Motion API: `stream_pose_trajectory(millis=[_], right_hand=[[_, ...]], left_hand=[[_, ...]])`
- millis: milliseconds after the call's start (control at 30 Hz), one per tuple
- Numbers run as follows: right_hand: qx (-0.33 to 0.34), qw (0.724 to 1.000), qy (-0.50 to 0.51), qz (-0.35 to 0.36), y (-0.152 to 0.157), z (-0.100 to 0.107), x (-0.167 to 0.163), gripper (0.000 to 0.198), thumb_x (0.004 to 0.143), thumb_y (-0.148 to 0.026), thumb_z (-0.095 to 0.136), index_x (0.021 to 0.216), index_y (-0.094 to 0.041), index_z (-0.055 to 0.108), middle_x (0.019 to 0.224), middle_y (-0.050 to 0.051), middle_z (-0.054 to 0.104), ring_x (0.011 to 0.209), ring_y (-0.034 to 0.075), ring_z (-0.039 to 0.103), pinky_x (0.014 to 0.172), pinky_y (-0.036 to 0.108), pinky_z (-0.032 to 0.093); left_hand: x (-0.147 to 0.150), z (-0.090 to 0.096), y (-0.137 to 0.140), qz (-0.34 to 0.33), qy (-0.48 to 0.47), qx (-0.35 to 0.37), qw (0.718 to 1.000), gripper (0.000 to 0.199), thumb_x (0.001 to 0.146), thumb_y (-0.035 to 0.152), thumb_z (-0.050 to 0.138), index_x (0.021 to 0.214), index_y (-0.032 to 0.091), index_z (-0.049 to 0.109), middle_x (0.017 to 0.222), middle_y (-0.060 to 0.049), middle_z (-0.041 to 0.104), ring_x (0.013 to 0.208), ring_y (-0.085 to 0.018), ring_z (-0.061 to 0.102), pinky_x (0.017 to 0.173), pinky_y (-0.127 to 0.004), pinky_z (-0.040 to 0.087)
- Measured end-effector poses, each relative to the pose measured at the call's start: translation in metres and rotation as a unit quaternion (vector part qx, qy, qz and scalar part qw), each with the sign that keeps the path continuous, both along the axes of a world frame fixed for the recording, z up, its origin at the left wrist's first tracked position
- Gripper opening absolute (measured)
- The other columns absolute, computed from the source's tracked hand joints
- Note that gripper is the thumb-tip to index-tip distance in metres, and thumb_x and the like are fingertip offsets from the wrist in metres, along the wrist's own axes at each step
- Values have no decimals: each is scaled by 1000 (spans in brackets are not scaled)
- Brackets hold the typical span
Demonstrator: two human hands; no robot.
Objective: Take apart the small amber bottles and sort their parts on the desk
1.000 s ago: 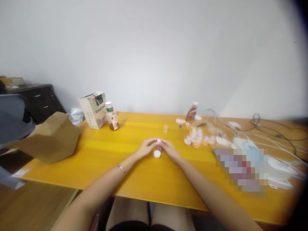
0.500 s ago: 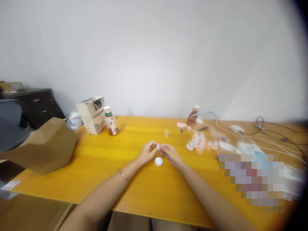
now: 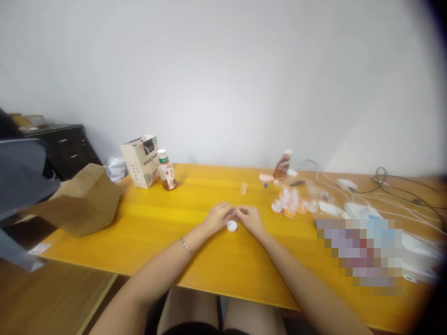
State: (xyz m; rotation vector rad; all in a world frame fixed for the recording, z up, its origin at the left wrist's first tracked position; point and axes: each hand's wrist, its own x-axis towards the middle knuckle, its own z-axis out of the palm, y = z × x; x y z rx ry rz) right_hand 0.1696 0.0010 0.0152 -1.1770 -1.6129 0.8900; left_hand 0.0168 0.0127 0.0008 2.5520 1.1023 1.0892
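Above the middle of the table, my left hand [image 3: 218, 217] and my right hand [image 3: 252, 220] come together at the fingertips. Both are closed in a pinch around a small white piece [image 3: 234, 211], mostly covered by the fingers and too small and blurred to name. Just below the fingertips, a round white cap or shallow tub [image 3: 232, 226] sits on the tabletop. Farther back stands a small clear cup-like piece [image 3: 243, 188]. To the right of my right hand lies a cluster of small white and orange round tubs or caps [image 3: 289, 203].
On the yellow table [image 3: 195, 186] stand a paper gift bag [image 3: 139, 163], a labelled bottle [image 3: 166, 172] and a brown bottle [image 3: 282, 165]. A brown paper bag [image 3: 91, 200] leans at the left. Cables [image 3: 401, 195], a blue cap [image 3: 266, 185] and a blurred-out patch [image 3: 359, 256] are at the right.
My fingertips have closed further over the small white piece, so less of it shows. The whole view has shifted slightly; the things on the table keep their places.
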Motion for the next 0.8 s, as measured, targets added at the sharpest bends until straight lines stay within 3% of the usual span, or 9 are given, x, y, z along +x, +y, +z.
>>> stream_pose_trajectory(millis=[300,567,800], right_hand=[[13,1000,-3,-9,2,-3,2,23,68,-27,49,49,-17,56,46,-3,54,49,12,51,50,21,38],[-19,998,47,29,8,-10,1,30,71,-43,50,73,-16,61,66,2,65,61,13,59,59,24,46],[-21,1000,10,-3,16,-20,1,26,73,-39,47,67,-16,56,53,-1,59,48,11,53,50,22,42]], left_hand=[[2,-2,-1,-6,5,40,999,9,82,22,50,87,18,55,80,-3,56,77,-14,52,72,-24,42],[-2,-2,6,-7,-64,-25,998,10,80,23,53,88,17,55,83,-3,59,80,-14,55,74,-24,44],[1,0,3,-8,-75,-28,997,10,78,24,55,85,17,56,83,-3,60,81,-14,56,76,-25,44]])
